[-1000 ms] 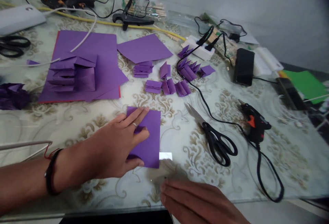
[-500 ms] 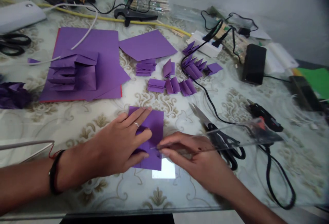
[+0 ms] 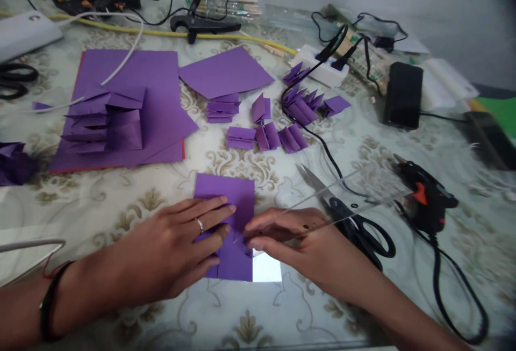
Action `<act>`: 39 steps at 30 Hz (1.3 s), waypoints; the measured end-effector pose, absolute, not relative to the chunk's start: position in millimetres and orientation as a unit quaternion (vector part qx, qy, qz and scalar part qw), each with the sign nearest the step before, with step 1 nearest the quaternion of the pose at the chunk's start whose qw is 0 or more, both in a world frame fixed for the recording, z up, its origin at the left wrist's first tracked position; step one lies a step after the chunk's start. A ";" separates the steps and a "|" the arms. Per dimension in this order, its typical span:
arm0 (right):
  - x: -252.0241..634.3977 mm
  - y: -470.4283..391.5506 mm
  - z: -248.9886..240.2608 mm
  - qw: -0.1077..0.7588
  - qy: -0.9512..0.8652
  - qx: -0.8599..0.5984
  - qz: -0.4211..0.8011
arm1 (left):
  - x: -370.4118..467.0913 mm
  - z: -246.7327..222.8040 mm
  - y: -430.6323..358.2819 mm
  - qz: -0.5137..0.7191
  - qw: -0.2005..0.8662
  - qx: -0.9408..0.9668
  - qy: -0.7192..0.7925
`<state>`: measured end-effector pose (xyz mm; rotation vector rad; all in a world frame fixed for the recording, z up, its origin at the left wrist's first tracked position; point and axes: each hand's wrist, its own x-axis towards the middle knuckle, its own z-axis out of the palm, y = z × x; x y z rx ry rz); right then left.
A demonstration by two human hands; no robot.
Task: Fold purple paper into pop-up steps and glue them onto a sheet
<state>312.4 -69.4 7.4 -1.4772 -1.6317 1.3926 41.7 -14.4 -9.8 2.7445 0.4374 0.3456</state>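
Note:
A purple paper strip [image 3: 237, 262] lies upright before me on the glass-topped table, with crease lines on it. My left hand [image 3: 181, 241] rests flat across its left part, fingers stretched out and slightly apart, a ring on one of them. Between the thumb and fingers of my right hand [image 3: 292, 235] is a clear plastic ruler [image 3: 363, 187]. One corner of the ruler touches the paper, and its long body tilts up to the right over the scissors [image 3: 355, 219]. My right palm hides part of the ruler.
Right of the scissors lies a black hot glue gun [image 3: 429, 195] with its cord. Folded purple pieces [image 3: 268, 136] sit beyond the strip, near a white power strip [image 3: 320, 66]. Purple sheets [image 3: 161, 71] carry a larger folded piece [image 3: 124, 120] at left.
My left hand has slid down the paper toward me, and its fingers lie flatter. The ruler is still in my right hand at the paper's right side. The view has shifted slightly.

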 end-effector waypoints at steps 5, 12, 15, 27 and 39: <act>318.2 -54.6 8.2 0.243 -0.648 -0.535 0.485 | 49.8 -12.7 -12.1 0.135 0.151 0.966 0.161; 332.2 -29.4 9.4 0.201 -0.622 -0.543 0.527 | 63.8 -10.3 -10.6 0.110 0.141 0.971 0.161; 338.6 -20.3 7.2 0.169 -0.627 -0.554 0.521 | 63.7 -14.2 -10.9 0.115 0.148 0.968 0.166; 350.3 2.5 2.4 0.207 -0.594 -0.567 0.531 | 60.8 -16.1 -12.3 0.094 0.164 0.967 0.170; 352.9 9.0 7.2 0.260 -0.610 -0.627 0.408 | 62.4 -16.4 -6.7 0.059 0.165 0.974 0.141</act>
